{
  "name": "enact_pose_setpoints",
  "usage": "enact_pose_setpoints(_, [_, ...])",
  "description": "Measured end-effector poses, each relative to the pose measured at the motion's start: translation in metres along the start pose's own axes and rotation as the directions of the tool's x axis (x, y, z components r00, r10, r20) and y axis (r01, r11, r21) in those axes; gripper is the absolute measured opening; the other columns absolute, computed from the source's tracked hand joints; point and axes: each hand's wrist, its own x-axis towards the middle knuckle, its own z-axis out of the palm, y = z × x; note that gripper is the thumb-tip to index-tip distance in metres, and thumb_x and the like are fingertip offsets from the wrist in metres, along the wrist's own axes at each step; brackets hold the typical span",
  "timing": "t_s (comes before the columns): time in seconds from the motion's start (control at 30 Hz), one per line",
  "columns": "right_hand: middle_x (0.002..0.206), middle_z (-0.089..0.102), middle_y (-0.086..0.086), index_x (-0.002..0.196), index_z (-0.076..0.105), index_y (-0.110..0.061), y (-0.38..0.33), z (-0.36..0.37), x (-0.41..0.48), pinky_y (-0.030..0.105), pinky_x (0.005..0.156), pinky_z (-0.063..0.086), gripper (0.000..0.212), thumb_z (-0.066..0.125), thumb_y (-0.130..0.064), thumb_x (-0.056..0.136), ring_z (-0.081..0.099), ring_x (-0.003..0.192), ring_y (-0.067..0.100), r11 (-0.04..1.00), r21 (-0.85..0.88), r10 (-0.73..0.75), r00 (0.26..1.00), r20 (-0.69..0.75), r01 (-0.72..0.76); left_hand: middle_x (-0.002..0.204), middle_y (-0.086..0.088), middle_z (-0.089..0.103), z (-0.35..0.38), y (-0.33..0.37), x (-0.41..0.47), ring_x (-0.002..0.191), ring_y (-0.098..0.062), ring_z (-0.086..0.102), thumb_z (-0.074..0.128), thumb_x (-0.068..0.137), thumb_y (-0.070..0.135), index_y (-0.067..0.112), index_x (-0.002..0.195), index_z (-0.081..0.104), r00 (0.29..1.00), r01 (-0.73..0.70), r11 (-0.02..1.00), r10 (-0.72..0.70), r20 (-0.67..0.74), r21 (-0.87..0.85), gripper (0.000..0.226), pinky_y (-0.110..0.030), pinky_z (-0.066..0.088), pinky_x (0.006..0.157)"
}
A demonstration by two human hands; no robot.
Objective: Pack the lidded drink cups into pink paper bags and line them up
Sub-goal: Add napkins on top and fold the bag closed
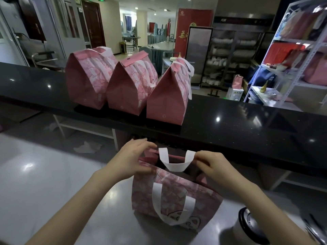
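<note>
The left hand (134, 160) pinches the top edge of the pink bag (177, 197) on one side. The right hand (210, 165) pinches the top edge on the other side, right by the white handle (177, 162). With a hand on each side, the top of the bag can be pulled open or folded shut; I cannot tell which. The bag stands up on the shiny table (53, 191), close to the person, where it is easy to reach. I cannot see if a cup is inside it. One cup (247, 225) with a dark lid sits on the table just to the right of the bag. Three more bags (131, 87) stand in a row on the black counter (247, 124) behind, with their tops folded shut. I think this bag will go there too.
</note>
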Motion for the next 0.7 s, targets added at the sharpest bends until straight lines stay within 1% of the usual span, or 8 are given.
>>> enact_pose_setpoints(0.03, [0.091,0.066,-0.017,0.103,0.068,-0.034,-0.001,-0.001,-0.001,0.023,0.078,0.052,0.017,0.059,-0.024,0.093,0.061,0.086,-0.002,1.0,0.017,0.021,1.0,0.022,-0.021,0.122,0.018,0.056,0.0,0.0,0.001,0.121,-0.006,0.046,0.079,0.068,0.044,0.033,0.12,0.055,1.0,0.007,1.0,-0.007,-0.007,0.006,0.059,-0.03,0.038,0.105])
enact_pose_setpoints(0.1, [0.094,0.066,-0.017,0.103,0.066,-0.039,-0.002,-0.003,-0.005,0.027,0.079,0.055,0.019,0.066,-0.044,0.084,0.063,0.087,-0.001,0.997,0.056,0.051,0.994,0.099,-0.057,0.101,0.02,0.059,0.003,-0.001,-0.001,0.098,-0.004,0.054,0.079,0.07,0.041,0.034,0.108,0.059,0.999,0.035,0.999,-0.036,-0.032,-0.01,0.043,-0.031,0.048,0.087])
enact_pose_setpoints(0.17, [0.102,0.063,-0.023,0.108,0.06,-0.047,0.0,-0.006,-0.012,0.023,0.085,0.052,0.048,0.071,-0.065,0.065,0.06,0.097,-0.005,0.997,0.048,0.057,0.981,0.185,-0.067,0.094,0.022,0.056,0.009,-0.001,-0.006,0.089,0.0,0.056,0.078,0.073,0.037,0.036,0.098,0.058,0.995,0.085,0.994,-0.088,-0.04,-0.07,0.032,-0.031,0.053,0.077])
enact_pose_setpoints(0.23, [0.112,0.054,-0.03,0.118,0.051,-0.053,0.004,-0.007,-0.018,0.021,0.091,0.046,0.07,0.073,-0.071,0.055,0.051,0.107,-0.008,0.998,-0.061,0.044,0.971,0.233,-0.031,0.092,0.022,0.054,0.015,0.0,-0.01,0.086,0.001,0.057,0.076,0.075,0.033,0.037,0.093,0.058,0.992,0.104,0.99,-0.11,-0.055,-0.097,0.026,-0.032,0.054,0.072])
enact_pose_setpoints(0.3, [0.117,0.05,-0.031,0.126,0.045,-0.05,0.01,-0.003,-0.024,0.022,0.092,0.046,0.073,0.075,-0.057,0.059,0.048,0.111,-0.005,0.991,-0.131,0.048,0.976,0.212,-0.021,0.09,0.022,0.053,0.021,0.002,-0.013,0.083,0.0,0.056,0.075,0.077,0.029,0.037,0.09,0.056,0.99,0.105,0.99,-0.113,-0.081,-0.095,0.025,-0.032,0.054,0.069])
enact_pose_setpoints(0.43, [0.114,0.058,-0.021,0.119,0.052,-0.04,0.014,0.013,-0.03,0.032,0.087,0.052,0.052,0.073,-0.019,0.076,0.055,0.105,0.003,0.988,-0.14,0.063,0.997,0.034,-0.058,0.089,0.022,0.051,0.025,0.003,-0.016,0.082,0.0,0.055,0.074,0.078,0.019,0.037,0.089,0.053,0.986,0.098,0.991,-0.109,-0.125,-0.088,0.03,-0.029,0.054,0.065])
enact_pose_setpoints(0.6, [0.099,0.062,-0.012,0.1,0.049,-0.035,0.017,0.029,-0.033,0.031,0.077,0.057,0.036,0.072,-0.014,0.082,0.06,0.092,0.009,0.988,-0.094,0.108,0.986,-0.127,-0.121,0.091,0.022,0.057,0.017,0.003,-0.021,0.09,0.0,0.057,0.077,0.078,0.018,0.032,0.09,0.057,0.991,0.062,0.978,-0.085,-0.107,-0.197,0.027,-0.019,0.052,0.072])
enact_pose_setpoints(0.7, [0.096,0.063,-0.007,0.096,0.053,-0.028,0.02,0.035,-0.032,0.031,0.077,0.057,0.029,0.072,-0.011,0.082,0.061,0.09,0.011,0.991,-0.056,0.106,0.977,-0.183,-0.118,0.093,0.02,0.065,0.008,0.002,-0.025,0.095,0.001,0.059,0.078,0.076,0.012,0.035,0.082,0.061,0.99,0.13,0.941,-0.141,-0.011,-0.313,0.03,-0.016,0.052,0.072])
